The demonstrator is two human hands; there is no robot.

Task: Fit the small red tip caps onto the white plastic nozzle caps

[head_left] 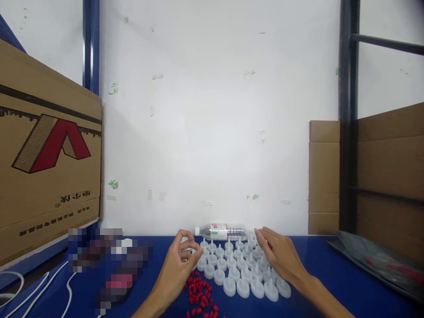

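Rows of white translucent nozzle caps (243, 289), with pointed tips upward, stand on the blue table. My left hand (183, 256) is at the left edge of these rows, with its fingers curled and the thumb tip against them. Whatever lies within its pinch is hidden. On the far right side of the rows is my right hand (278, 254), its fingers pressed together and pointing in toward the back caps. I cannot make out what its fingertips grip. Small red caps (198, 291) lie loose in a pile in front of the white ones.
Behind the rows a clear plastic bottle (218, 231) lies on its side by the white wall (212, 132). A large cardboard box (49, 176) and white cables (46, 282) are at left. Grey plastic bags (374, 260) lie at right, near more cardboard (324, 176).
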